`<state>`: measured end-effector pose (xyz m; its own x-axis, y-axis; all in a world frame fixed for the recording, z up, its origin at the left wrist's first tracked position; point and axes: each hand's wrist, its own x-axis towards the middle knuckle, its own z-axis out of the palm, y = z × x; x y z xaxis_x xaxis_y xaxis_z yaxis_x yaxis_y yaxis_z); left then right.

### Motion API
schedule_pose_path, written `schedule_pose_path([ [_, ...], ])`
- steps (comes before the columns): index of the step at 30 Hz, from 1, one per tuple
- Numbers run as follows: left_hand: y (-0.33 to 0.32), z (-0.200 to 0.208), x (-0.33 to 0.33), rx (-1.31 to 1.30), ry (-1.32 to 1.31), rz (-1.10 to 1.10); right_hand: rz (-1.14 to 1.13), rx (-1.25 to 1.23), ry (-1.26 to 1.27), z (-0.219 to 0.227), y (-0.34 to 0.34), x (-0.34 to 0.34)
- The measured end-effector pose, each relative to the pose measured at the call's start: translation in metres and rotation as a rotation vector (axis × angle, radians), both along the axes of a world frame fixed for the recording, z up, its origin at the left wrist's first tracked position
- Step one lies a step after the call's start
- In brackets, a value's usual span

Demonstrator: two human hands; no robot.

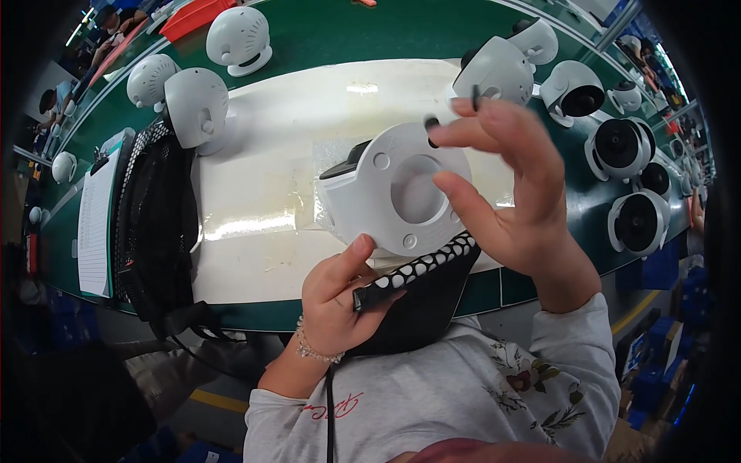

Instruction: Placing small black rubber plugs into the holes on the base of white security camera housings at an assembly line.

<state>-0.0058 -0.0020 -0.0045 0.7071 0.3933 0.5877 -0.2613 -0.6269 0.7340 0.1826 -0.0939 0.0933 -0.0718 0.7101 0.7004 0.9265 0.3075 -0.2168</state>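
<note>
A white rounded camera (347, 201) is tilted over the table, its ring-shaped base with round recesses turned up toward me. My left hand (340, 297) has its thumb on the base's lower rim, and its fingers curl round a black sheet with white round spots (417, 272). That sheet hangs along the base's near side. My right hand (513, 174) is raised at the base's right side, fingers spread and slightly blurred. Small black round pieces (432, 133) show at two of its fingertips, seemingly stuck there. The thumb tip overlaps the base's central opening.
A pale mat (255, 193) covers the middle of the green table. White cameras (197, 108) stand at the left, with several more (637, 220) at the right. A black mesh bag (154, 224) and a clipboard with paper (96, 224) lie left. A red tray (197, 17) sits far left.
</note>
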Motion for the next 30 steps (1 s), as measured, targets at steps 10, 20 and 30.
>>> schedule_pose_path([
  [10, 0.002, 0.009, 0.001, 0.097, -0.012, 0.012, 0.214, -0.281, 0.706, -0.002, 0.033, -0.011],
  [20, 0.000, 0.005, 0.000, -0.008, 0.012, 0.010, 0.151, -0.253, 0.686, -0.005, 0.030, -0.015],
  [30, 0.001, 0.007, 0.000, 0.039, -0.016, 0.011, -0.017, -0.159, 0.326, -0.026, -0.012, -0.027],
])
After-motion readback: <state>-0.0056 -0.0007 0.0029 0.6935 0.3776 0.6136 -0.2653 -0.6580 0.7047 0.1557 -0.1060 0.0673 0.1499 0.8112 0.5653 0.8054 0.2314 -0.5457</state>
